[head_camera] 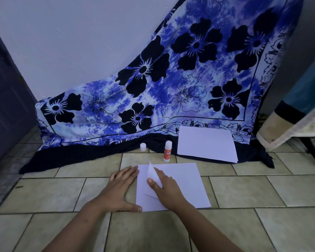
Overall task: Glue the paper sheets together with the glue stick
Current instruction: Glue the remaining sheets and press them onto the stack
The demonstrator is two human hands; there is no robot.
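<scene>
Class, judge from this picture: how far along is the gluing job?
Done: the cap is off and the glue stick stands uncapped. In hand: the left hand steadies the bottom sheet while the right hand pinches the raised top sheet. Left, seemingly: pressing it flat; the spare stack waits on the cloth.

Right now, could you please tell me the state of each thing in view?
Glue stick: upright, uncapped.
Cap: off, standing apart.
Lower sheet: flat on tiles.
Upper sheet: edge lifted.
Spare sheets: stacked on cloth.
Left hand: flat, touching lower sheet.
Right hand: pinching upper sheet.
</scene>
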